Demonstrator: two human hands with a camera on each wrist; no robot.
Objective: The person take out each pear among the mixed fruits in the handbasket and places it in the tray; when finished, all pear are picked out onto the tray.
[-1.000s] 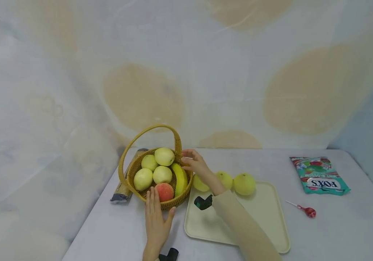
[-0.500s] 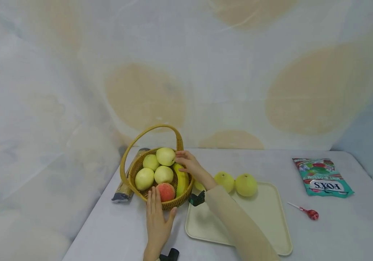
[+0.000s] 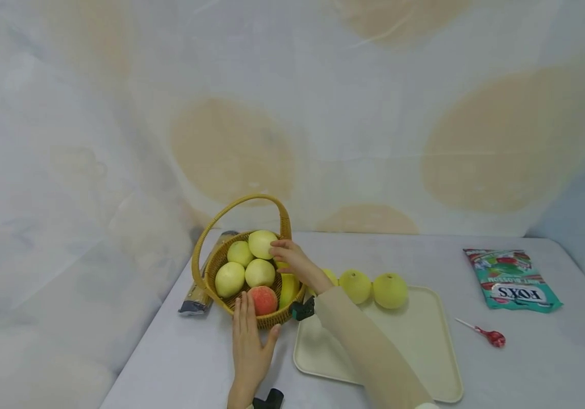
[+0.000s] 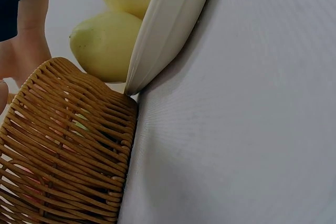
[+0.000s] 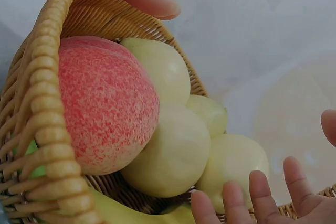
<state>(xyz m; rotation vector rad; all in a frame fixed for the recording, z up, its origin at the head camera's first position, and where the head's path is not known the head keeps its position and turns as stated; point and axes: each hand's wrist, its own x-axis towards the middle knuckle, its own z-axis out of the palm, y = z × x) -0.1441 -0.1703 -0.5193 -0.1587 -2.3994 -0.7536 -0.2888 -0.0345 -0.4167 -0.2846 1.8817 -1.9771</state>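
A wicker basket (image 3: 267, 323) with an arched handle holds a peach (image 3: 263, 300), a banana (image 3: 287, 289) and several pale yellow-green round fruits (image 3: 260, 274). My left hand (image 3: 253, 352) lies with straight fingers at the front rim, fingertips beside the peach. My right hand (image 3: 297, 266) reaches over the basket's right side, above the banana, fingertips right at the rear fruit (image 3: 262, 244). In the right wrist view its loosely spread fingers (image 5: 261, 195) hold nothing, below the pale fruits. The left wrist view shows the basket's woven side (image 4: 68, 145); the left hand's palm is hidden there.
A cream tray (image 3: 400, 352) stands right of the basket, with several yellow-green fruits (image 3: 389, 291) along its back. Farther right lie a red lollipop (image 3: 496, 339) and a green FOX'S sweets bag (image 3: 514, 282). A long packet (image 3: 195, 304) lies behind the basket's left side.
My right hand has moved left from outside the basket's right rim to over the banana and rear fruit. My left hand keeps its place at the front rim. The whole view shifts slightly.
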